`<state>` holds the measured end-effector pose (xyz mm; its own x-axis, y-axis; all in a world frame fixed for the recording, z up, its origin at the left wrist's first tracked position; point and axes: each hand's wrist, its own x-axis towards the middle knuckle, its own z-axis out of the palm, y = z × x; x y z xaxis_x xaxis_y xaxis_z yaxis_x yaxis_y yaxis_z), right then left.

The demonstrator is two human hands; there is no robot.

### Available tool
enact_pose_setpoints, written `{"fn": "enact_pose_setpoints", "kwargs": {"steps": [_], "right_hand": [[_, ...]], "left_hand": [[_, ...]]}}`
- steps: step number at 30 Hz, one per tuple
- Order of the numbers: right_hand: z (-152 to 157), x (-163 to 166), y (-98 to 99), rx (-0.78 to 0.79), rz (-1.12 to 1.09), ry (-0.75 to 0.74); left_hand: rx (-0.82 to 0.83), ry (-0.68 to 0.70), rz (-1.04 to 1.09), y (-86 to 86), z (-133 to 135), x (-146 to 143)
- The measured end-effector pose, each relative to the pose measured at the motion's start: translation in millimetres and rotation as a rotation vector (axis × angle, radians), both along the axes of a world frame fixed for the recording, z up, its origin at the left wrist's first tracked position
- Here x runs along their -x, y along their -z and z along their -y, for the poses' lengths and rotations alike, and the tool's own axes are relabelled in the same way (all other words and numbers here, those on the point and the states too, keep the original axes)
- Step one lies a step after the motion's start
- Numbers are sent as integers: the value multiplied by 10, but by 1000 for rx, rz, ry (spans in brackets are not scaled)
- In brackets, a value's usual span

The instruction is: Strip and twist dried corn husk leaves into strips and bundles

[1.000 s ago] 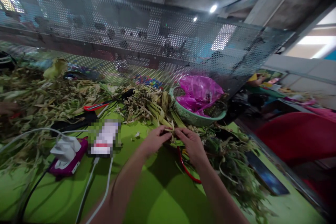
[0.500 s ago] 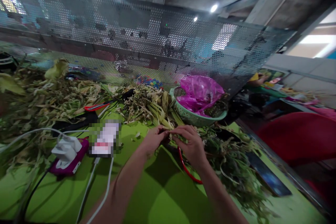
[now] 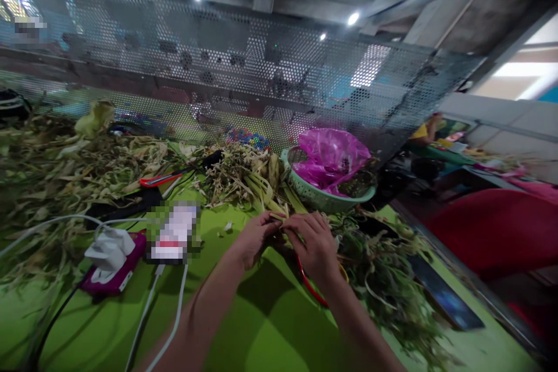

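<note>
My left hand (image 3: 256,238) and my right hand (image 3: 314,243) meet over the green tabletop (image 3: 270,331). Their fingertips pinch a short pale dried stalk (image 3: 276,217), partly hidden by the fingers. Just beyond lies a heap of dry stalks and seed heads (image 3: 244,177), with long yellowish leaves (image 3: 300,200) close to my knuckles. Under my right wrist a red curved handle (image 3: 308,283) shows; what it belongs to is covered.
Behind my hands stands a green basket (image 3: 325,200) with a purple plastic bag (image 3: 333,154). Dried plants (image 3: 87,168) cover the left, wilted ones (image 3: 392,285) the right beside a dark phone (image 3: 447,293). Nearer left are a purple power strip (image 3: 126,279), white cables and red-handled pliers (image 3: 159,178).
The fingers of both hands have shifted slightly around the stalk, and more of it now shows above the fingertips. My right hand has moved a little to the left.
</note>
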<state>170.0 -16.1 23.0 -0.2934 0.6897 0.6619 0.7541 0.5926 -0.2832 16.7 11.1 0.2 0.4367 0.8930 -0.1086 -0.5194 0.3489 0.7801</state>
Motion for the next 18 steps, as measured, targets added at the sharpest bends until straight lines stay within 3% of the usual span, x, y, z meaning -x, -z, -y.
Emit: {"fn": "enact_pose_setpoints", "kwargs": {"steps": [4,9,18], "right_hand": [[-29,32,50,41,-266,90],[-56,62,91,193,-446,174],[-62,18,103,356,-616,106]], "left_hand": [[13,-35,-44,-19,28,-37],[-175,-75,-177,-28,53,-55],[-412,-161,-360,56,-30,-77]]}}
